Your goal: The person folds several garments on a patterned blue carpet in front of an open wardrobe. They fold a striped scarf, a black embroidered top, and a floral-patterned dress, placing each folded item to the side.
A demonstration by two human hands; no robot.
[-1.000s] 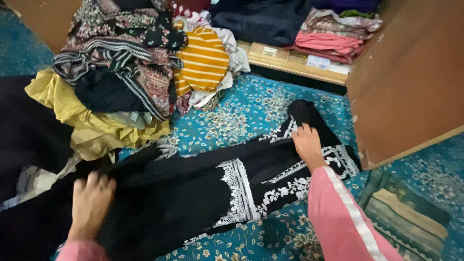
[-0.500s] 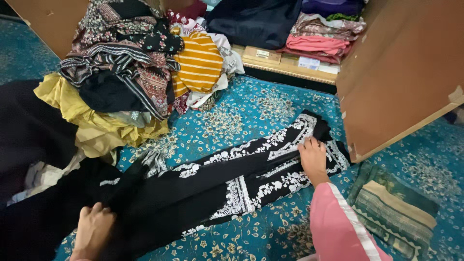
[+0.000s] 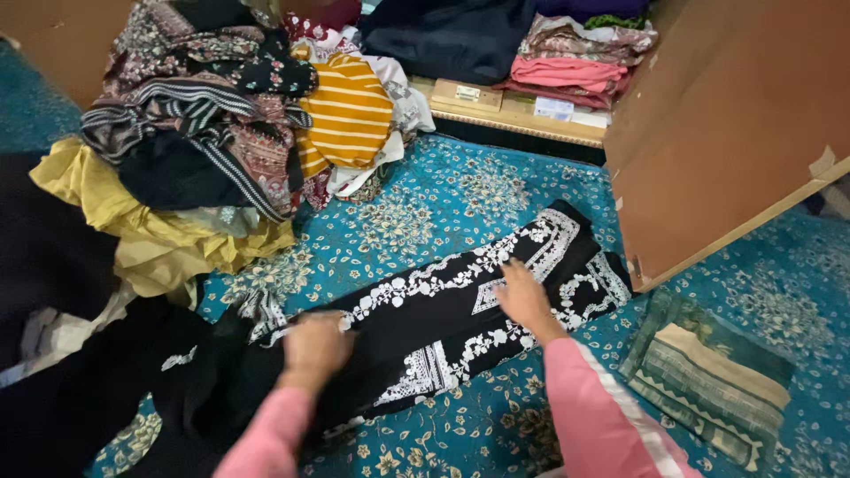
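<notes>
Black embroidered garment (image 3: 443,301) lies on the blue floral carpet (image 3: 443,199), its long axis running from lower left to upper right. Left hand (image 3: 312,347) pinches a fold at its nearer end; right hand (image 3: 524,299) presses flat, fingers spread, mid-length.

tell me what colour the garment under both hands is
Black garment with white floral embroidery, clearest in the head view.

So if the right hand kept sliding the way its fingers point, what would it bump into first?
The right hand lies on the black embroidered garment, fingers pointing up-left. It would probably cross the white flower border, then the blue carpet, before reaching the clothes pile.
</notes>
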